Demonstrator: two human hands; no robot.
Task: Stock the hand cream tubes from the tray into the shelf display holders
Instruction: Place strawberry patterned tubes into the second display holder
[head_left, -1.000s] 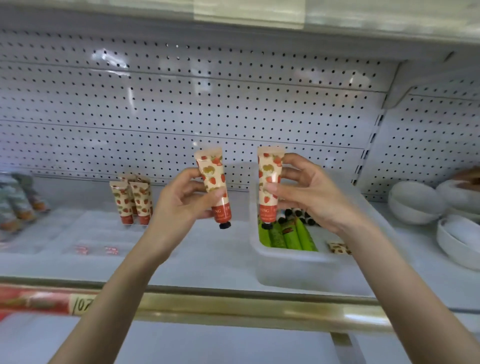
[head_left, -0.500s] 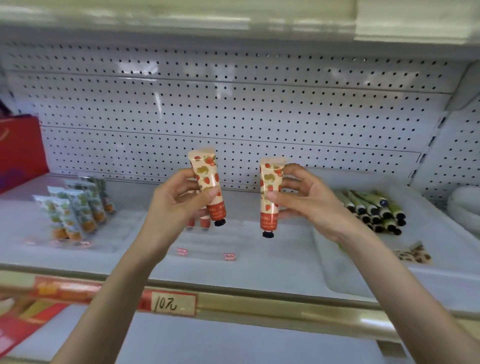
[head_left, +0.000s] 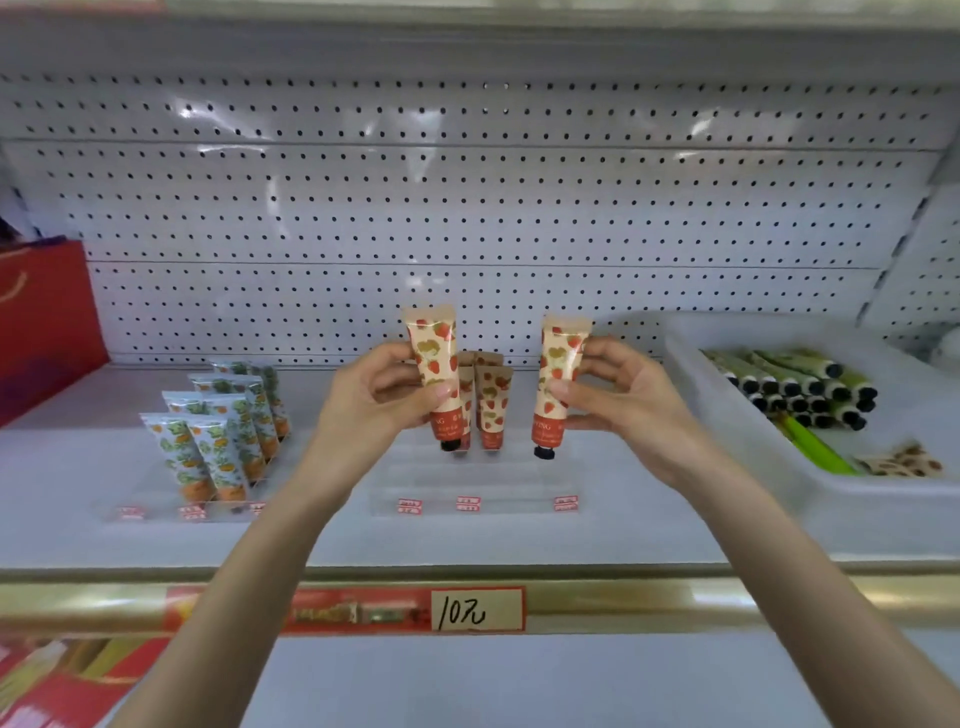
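Two strawberry-print hand cream tubes are held up, one per grip, caps down and crimped ends up. The left tube (head_left: 431, 343) is pinched by the left grip (head_left: 374, 402) betw. thumb and fingers and is tilted a little. The right tube (head_left: 558, 358) is pinched likewise by the right grip (head_left: 626, 402), approx. upright. The grips are set side by side, apart, not touching.

Betw. and just behind the grips, a few more strawberry tubes (head_left: 491, 402) are stood cap-down in the clear display holder (head_left: 467, 486). Its front edge, w/ small red labels, lies below the grips.

Well left of the left grip, rows of blue-and-orange tubes (head_left: 218, 436) are stood upright. Right of the right grip, the white tray (head_left: 701, 395) is set on the shelf (head_left: 519, 540). Green tubes (head_left: 800, 384) w/ black caps are stacked in it, and a brown-patterned tube (head_left: 898, 461) is laid near its front.

Behind everything a white pegboard (head_left: 467, 208) is seen. Below the grips, a price tag (head_left: 478, 613) marked 10 is fixed to the shelf's front rail. At far left a red bag (head_left: 41, 322) is seen.
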